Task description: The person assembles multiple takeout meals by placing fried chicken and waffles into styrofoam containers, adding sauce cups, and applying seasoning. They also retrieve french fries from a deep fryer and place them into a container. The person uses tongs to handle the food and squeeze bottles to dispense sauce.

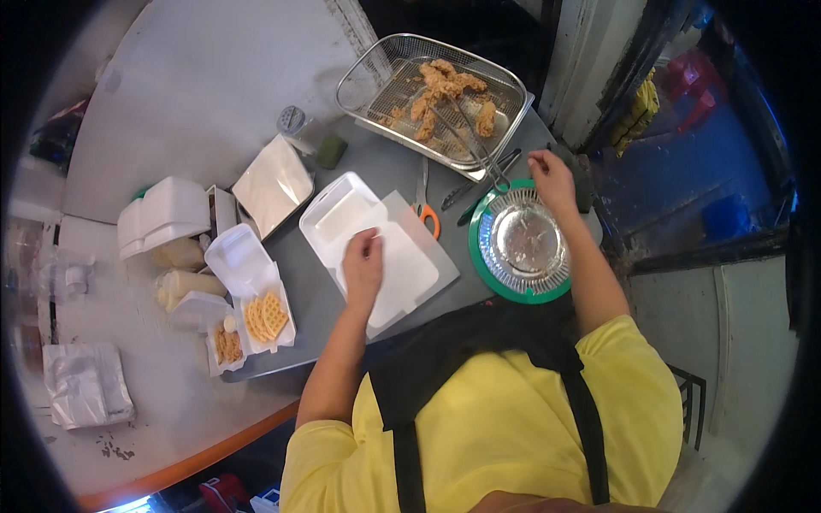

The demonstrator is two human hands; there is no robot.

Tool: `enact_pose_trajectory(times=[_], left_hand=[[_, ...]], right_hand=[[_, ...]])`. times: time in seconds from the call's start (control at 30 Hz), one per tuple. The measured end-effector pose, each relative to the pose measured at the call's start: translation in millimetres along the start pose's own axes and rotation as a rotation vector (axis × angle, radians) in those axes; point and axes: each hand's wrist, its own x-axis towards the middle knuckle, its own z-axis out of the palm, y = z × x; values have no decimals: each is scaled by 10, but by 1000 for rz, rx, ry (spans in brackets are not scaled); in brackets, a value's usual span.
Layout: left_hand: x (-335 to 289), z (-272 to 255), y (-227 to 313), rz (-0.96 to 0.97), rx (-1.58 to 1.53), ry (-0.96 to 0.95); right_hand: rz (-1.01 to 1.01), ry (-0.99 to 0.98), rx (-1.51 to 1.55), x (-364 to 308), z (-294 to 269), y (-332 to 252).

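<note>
Head view: left hand (363,269), above the foam box (329,218), fingers curled inward; its grip is narrow, and whether anything sits within it cannot be told; right hand (554,184), above the right side of the green plate (475,246), fingertips drawn together toward the basket; its grip likewise narrow, contents not discernible.

Foam box: 1, white, lying open on the worktop (299,295), in front of the person; tongs (469,137): 1 pair, metal, tips among the chicken (442,84), looped end near the right hand; basket (376,88): 1, wire mesh, at the far side, holding the chicken in several fried pieces; silver dish (522,235): 1, ribbed, set within the green plate; scissors (430,221): 1 pair, orange handles, between the foam box and the green plate.

At left: shaker (292,120): 1, pierced top; lined tray (272,184): 1, pale lining; small box (242,250): 1, white, open, with waffle-cut pieces (265,316) in its near half; foam stack (167,215): white; plastic bags (88,389): 1 pile, pale, on the left.
</note>
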Motion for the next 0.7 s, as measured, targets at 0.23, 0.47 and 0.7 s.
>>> enact_pose_trajectory(times=[0.23, 0.47, 0.7], left_hand=[[754, 1030, 1306, -513, -669, -433], [651, 1154, 1378, -425, -427, -345], [1405, 344, 1337, 120, 519, -244]], right_hand=[[448, -641, 603, -238, 221, -608], [29, -578, 291, -864, 149, -906], [-273, -746, 330, -798, -16, -806]])
